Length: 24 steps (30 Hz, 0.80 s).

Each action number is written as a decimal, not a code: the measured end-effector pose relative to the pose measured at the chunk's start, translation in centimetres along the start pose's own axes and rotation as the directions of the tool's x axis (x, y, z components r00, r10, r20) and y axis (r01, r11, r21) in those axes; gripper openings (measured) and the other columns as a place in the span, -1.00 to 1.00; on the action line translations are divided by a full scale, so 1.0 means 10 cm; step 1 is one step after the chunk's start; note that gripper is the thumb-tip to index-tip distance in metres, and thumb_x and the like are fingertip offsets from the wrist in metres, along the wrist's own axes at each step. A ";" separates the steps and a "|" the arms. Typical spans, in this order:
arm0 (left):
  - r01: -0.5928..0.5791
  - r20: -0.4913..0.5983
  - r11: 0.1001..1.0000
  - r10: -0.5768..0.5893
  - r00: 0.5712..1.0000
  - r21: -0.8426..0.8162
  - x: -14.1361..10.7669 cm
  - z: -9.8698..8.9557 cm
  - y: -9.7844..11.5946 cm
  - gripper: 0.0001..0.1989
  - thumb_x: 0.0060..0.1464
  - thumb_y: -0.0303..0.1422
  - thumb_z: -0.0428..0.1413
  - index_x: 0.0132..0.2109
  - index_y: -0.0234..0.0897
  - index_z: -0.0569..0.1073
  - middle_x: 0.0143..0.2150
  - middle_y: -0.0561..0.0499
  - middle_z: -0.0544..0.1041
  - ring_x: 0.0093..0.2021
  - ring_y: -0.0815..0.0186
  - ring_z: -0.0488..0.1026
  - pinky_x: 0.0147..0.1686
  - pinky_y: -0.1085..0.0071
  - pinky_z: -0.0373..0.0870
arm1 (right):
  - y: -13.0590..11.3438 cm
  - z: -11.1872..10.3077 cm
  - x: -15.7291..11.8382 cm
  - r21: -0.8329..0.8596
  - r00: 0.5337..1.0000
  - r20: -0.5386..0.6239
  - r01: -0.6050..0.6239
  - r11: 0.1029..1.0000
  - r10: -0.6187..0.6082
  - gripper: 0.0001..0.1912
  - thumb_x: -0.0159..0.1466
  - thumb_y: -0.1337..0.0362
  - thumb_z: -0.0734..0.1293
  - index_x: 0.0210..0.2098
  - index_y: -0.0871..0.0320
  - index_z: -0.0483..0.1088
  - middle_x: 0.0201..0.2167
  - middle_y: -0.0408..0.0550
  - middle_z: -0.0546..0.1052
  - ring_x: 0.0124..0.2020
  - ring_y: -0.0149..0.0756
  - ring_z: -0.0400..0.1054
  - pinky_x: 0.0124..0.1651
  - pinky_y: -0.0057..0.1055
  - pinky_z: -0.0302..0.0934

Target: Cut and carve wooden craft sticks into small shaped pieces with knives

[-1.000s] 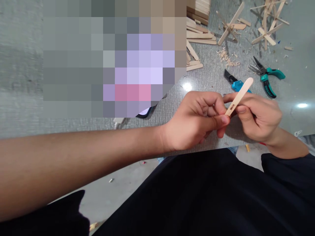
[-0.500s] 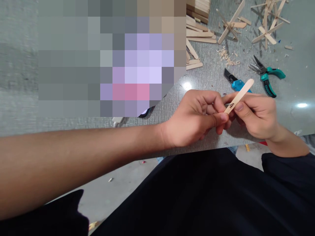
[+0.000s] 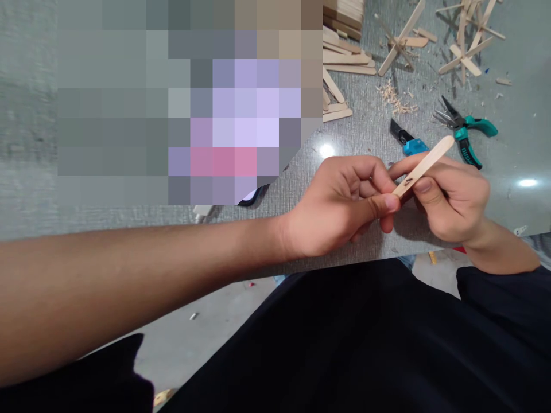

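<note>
**Slotted craft stick [image 3: 427, 164] slants up from my left hand [image 3: 340, 206], right hand [image 3: 456, 198] at its side**

From my head view, the stick's long axis runs from the left fingertips outward and to the right, ending in a rounded tip. The left hand pinches its near end between thumb and fingers. The right hand curls beside it, thumb next to the dark slot [image 3: 408, 182], index finger passing behind; I cannot tell whether it grasps anything. That hand blocks my sight of the stick's underside.

On the tabletop [image 3: 519, 143], a blue utility knife [image 3: 414, 147] lies just beyond the stick, its lower end hidden. Needle-nose pliers [image 3: 461, 122] sit near the rounded tip. Farther beyond the stick are wood shavings [image 3: 395, 98] and crossed-stick assemblies [image 3: 463, 57]; loose craft sticks [image 3: 348, 59] lie beyond it, leftward.
</note>
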<state>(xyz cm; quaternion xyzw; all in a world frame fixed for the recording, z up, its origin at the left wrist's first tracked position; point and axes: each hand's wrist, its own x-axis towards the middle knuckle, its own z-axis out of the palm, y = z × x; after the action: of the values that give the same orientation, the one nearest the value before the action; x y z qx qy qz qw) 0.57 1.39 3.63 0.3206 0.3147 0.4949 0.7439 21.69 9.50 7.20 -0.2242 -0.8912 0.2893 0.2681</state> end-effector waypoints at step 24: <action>0.064 -0.007 0.995 -0.065 0.998 -0.081 -0.03 0.04 0.03 -0.63 0.16 -0.33 0.55 -0.34 -0.21 0.48 -0.54 0.13 0.62 -0.71 0.52 0.28 -0.71 0.58 0.17 | -0.14 0.06 -0.05 -0.107 0.998 -0.063 0.019 0.994 -0.026 -0.77 0.59 0.40 0.37 -0.11 0.09 0.69 0.00 -0.04 0.84 0.01 -0.23 0.79 0.04 -0.32 0.69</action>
<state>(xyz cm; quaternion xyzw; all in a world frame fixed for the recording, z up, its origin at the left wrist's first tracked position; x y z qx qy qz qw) 0.62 1.18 4.15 0.2772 0.3083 0.4845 0.7703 21.31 7.96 7.49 -0.2375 -0.8986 0.2309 0.2876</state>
